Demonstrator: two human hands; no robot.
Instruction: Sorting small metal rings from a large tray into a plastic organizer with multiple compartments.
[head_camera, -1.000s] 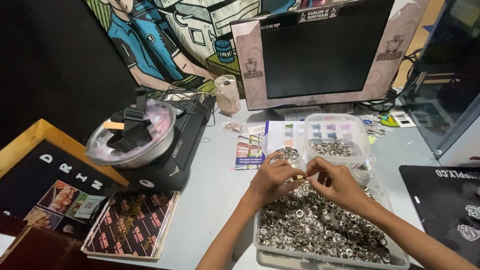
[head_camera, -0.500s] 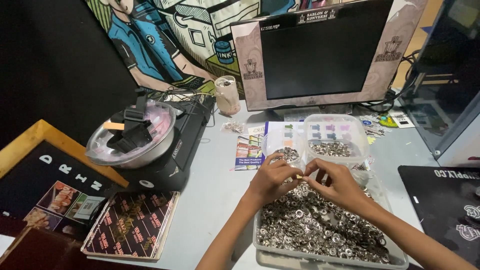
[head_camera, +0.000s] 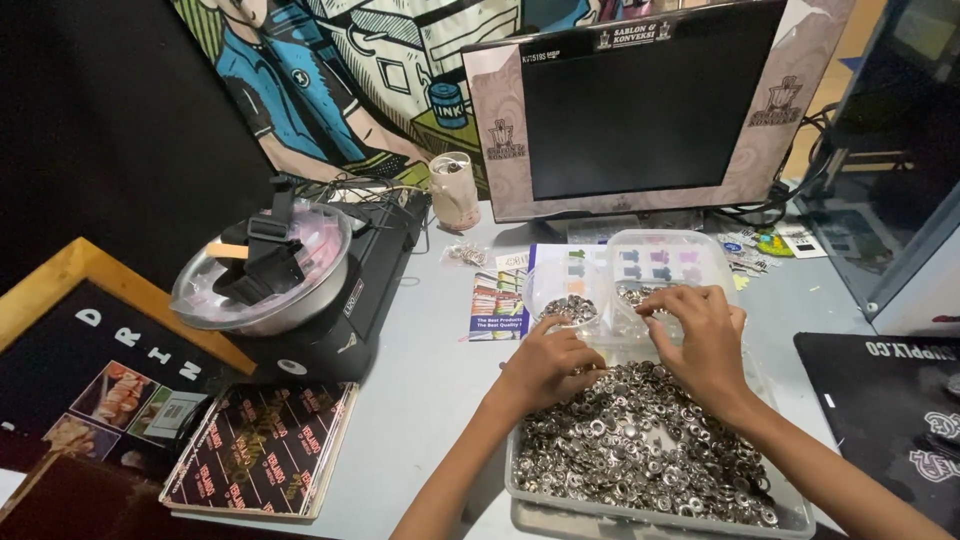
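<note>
A clear plastic tray (head_camera: 520, 478) in front of me is heaped with small silver metal rings (head_camera: 640, 440). My left hand (head_camera: 548, 362) rests at the heap's far left edge, fingers curled and pinched on a ring. My right hand (head_camera: 700, 340) hovers over the far end of the heap, its fingertips pinched on a ring beside the right one of two small clear tubs (head_camera: 690, 250). The left tub (head_camera: 570, 308) holds a small cluster of rings. The hands are a little apart.
A dark monitor (head_camera: 650, 100) stands behind the tubs, with a paper cup (head_camera: 452, 190) to its left. A metal bowl on a black machine (head_camera: 300, 290) sits at the left, a printed booklet (head_camera: 260, 455) before it. A black mat (head_camera: 890, 400) lies at the right.
The hands were together over the heap, working one piece between their fingertips. They have since parted, the right hand reaching forward toward the small tubs.
</note>
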